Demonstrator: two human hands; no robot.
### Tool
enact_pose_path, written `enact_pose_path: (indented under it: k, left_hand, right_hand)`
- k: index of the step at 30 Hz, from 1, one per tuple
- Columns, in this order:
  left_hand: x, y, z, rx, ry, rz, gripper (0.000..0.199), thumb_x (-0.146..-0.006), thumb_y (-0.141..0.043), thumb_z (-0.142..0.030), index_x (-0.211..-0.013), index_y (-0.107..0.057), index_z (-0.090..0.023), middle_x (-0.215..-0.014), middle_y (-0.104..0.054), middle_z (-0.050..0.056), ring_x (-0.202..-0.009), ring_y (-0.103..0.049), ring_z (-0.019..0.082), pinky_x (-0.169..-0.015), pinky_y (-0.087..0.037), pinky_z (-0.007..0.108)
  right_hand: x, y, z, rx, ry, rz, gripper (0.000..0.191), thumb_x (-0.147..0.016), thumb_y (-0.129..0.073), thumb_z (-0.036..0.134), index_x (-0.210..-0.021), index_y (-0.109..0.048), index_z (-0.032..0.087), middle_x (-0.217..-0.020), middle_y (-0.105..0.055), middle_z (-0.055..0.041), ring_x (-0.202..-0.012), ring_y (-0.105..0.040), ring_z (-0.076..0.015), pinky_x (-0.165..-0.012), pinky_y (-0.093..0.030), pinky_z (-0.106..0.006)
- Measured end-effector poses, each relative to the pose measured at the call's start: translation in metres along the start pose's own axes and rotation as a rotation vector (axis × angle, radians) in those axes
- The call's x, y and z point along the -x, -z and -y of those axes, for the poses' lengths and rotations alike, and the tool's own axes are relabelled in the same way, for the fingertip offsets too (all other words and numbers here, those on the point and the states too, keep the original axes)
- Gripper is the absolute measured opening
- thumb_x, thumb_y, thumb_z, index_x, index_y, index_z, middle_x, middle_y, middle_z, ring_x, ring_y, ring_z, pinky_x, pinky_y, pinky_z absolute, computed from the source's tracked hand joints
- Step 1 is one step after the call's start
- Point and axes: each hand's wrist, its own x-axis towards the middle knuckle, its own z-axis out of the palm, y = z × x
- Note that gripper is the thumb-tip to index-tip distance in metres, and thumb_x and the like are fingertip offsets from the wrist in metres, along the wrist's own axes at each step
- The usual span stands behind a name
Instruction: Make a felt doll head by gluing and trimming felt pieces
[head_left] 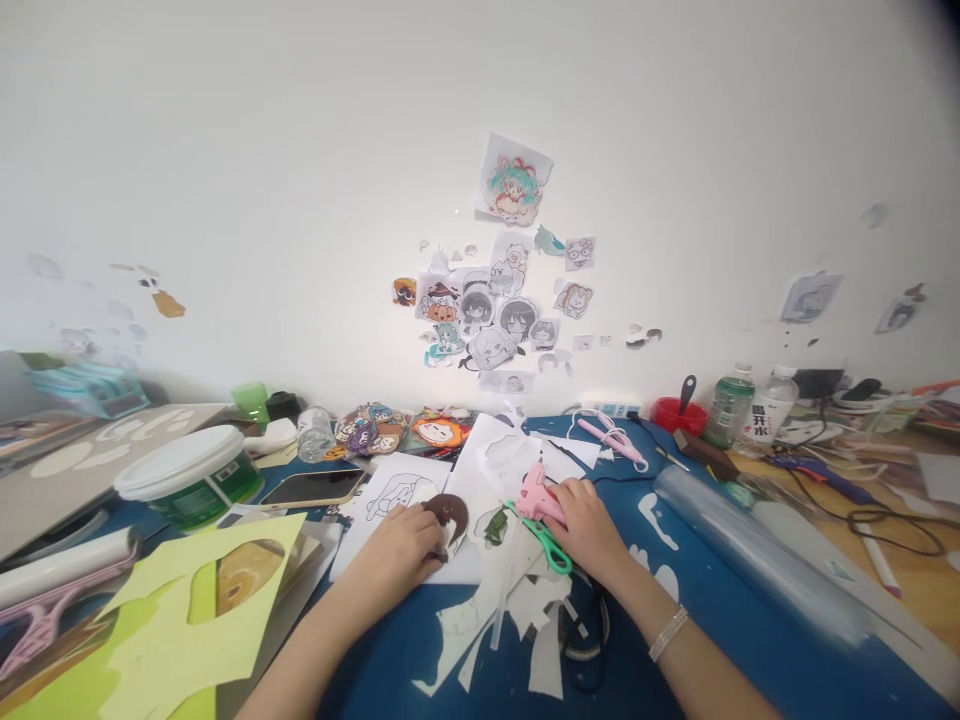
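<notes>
My right hand (589, 525) is wrapped round the handle of a pink hot glue gun (534, 488), its nozzle end towards the left. Close under the gun lies a pair of green-handled scissors (556, 556). My left hand (401, 550) is closed at the edge of a brown-and-white paper cutout (455, 512), fingers curled on it; the fingertips are partly hidden. Beneath that hand is a white sheet with a line drawing (386, 492). White paper scraps (469, 625) and a clear glue stick (501, 605) lie between my forearms.
At the left are a white-lidded tub (184, 465), a phone (313, 487) and yellow-green paper (202, 620). A clear plastic roll (757, 550) lies right, with bottles (766, 410) and a red bowl (679, 415) behind. Pictures (495, 348) are stuck on the wall.
</notes>
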Motion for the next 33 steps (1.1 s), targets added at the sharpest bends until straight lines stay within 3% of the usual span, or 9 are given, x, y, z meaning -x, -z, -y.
enact_pose_path:
  k: [22, 27, 33]
  left_hand:
    - [-0.001, 0.001, -0.004, -0.035, 0.027, 0.028, 0.006, -0.078, -0.058, -0.022, -0.082, -0.061, -0.02, -0.084, -0.064, 0.004, -0.085, -0.057, 0.022, -0.075, -0.039, 0.034]
    - [0.002, 0.007, 0.004, -0.041, 0.083, -0.064, 0.021, -0.084, -0.051, -0.036, -0.091, -0.06, -0.019, -0.089, -0.065, 0.007, -0.084, -0.057, 0.023, -0.075, -0.041, 0.036]
    - [0.001, 0.002, 0.018, -0.103, 0.188, -0.159, 0.019, -0.086, -0.043, -0.02, -0.09, -0.062, -0.019, -0.088, -0.066, 0.007, -0.085, -0.056, 0.023, -0.074, -0.042, 0.035]
  right_hand:
    - [0.0, 0.001, 0.0, 0.008, 0.01, 0.008, 0.023, -0.083, -0.049, 0.025, -0.103, -0.059, 0.019, -0.093, -0.056, -0.0085, -0.089, -0.046, -0.0239, -0.073, -0.038, -0.031]
    - [0.001, 0.002, 0.0, 0.015, 0.01, 0.006, 0.022, -0.083, -0.05, 0.024, -0.102, -0.059, 0.019, -0.093, -0.056, -0.0085, -0.089, -0.046, -0.0239, -0.073, -0.038, -0.031]
    - [0.0, 0.001, 0.0, 0.014, 0.013, 0.009, 0.023, -0.081, -0.051, 0.023, -0.103, -0.059, 0.018, -0.094, -0.057, -0.0089, -0.089, -0.047, -0.024, -0.074, -0.038, -0.032]
